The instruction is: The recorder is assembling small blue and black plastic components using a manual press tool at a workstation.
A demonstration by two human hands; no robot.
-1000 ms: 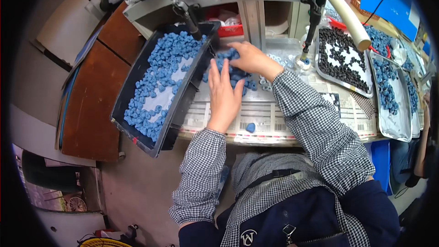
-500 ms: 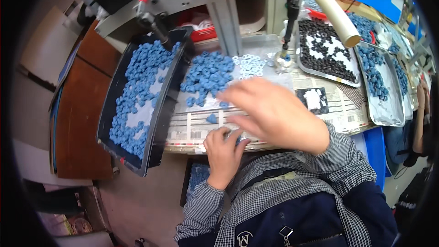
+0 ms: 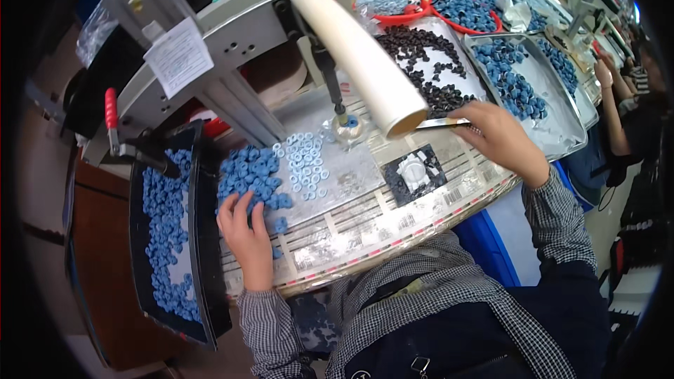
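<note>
My left hand [image 3: 246, 235] reaches the near edge of a pile of small blue ring-shaped rubber-like pieces [image 3: 246, 170]. Its fingers are apart and slightly bent, and no piece shows in its grip. My right hand [image 3: 502, 142] is closed in a pinch at the near edge of the tray of black pieces [image 3: 481, 84]. A thin silvery strip [image 3: 441, 123] shows at its fingertips; whether it is a tool or the tray's rim I cannot tell. Pale blue-white rings [image 3: 305, 165] lie beside the blue pile. A round fixture [image 3: 348, 128] under a press rod holds a blue piece.
A black bin [image 3: 203, 253] of blue pieces stands at the left. A cream tube [image 3: 354, 56] slants over the table. White pieces lie on a black square [image 3: 414, 175]. Further right is a metal tray [image 3: 562, 126] of blue pieces, with another person's hands [image 3: 605, 74] beyond.
My hands, close together at the table's front edge before, are now far apart: left at the blue pile, right at the black pieces' tray. The view has swung to the right.
</note>
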